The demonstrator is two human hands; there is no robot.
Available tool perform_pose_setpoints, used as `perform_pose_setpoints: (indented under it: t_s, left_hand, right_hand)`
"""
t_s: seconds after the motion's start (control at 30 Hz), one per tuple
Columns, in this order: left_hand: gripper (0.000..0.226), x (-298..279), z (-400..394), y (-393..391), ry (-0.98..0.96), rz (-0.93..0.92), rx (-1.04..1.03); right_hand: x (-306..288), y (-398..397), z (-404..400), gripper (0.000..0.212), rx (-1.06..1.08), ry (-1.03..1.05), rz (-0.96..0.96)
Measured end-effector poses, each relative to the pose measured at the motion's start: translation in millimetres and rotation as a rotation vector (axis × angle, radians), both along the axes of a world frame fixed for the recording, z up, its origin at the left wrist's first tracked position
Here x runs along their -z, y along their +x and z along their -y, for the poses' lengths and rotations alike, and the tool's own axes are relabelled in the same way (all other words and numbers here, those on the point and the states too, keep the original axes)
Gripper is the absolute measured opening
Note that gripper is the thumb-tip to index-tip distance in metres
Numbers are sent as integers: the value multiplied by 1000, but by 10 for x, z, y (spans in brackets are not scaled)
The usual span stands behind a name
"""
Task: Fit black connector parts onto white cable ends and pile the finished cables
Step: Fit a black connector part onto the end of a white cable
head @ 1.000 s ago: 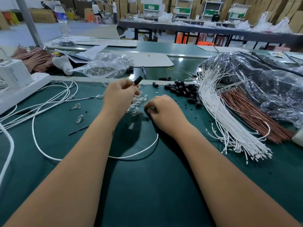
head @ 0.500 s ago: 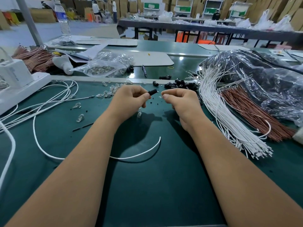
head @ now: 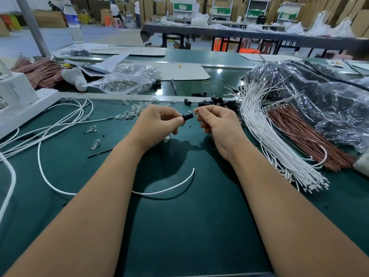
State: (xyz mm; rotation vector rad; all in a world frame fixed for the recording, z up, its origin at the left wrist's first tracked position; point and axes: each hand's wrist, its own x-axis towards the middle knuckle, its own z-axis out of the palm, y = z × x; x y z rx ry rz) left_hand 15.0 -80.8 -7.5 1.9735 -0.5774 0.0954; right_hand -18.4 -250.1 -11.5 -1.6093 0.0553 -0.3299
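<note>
While the left hand (head: 157, 124) pinches the small black plastic connector (head: 187, 117), the right hand (head: 217, 122) pinches something tiny (unclear what). A skewed push could jam it.

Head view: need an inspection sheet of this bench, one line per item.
Surface: green mat, bare in front of the arms.
Job's things: black connector held between both hands; heap of black connectors behind them; white cable bundle to the right.
Clutter: clear bulbs, bag of bulbs, pen, water bottle.
Hands: left hand pinches the connector; right hand pinches something small at its open end, too small to identify.
Cables: loose white cable curves under the arms; brown wires far right.
Surroundings: warehouse, cartons, other tables, people far off.
</note>
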Motion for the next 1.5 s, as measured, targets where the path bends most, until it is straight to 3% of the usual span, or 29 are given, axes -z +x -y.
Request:
perform_pose_setpoints:
  t_s: [0.13, 0.53, 1.17, 1.37, 1.5]
  left_hand:
    - [13, 5, 10, -1, 2, -5, 3]
    - [15, -16, 12, -23, 34, 26, -5]
    - [16, -25, 73, -33, 181, 111, -15]
    - [19, -47, 76, -48, 59, 40, 0]
    - [22, -36, 77, -29, 86, 22, -4]
  right_hand:
    - [21, 19, 7, 8, 19, 19, -8]
    - [38, -11, 2, 15, -8, 39, 48]
    - [106, 36, -20, 29, 67, -127, 80]
    - [91, 1, -7, 27, 4, -44, 108]
    - [88, -7, -34, 28, 13, -93, 128]
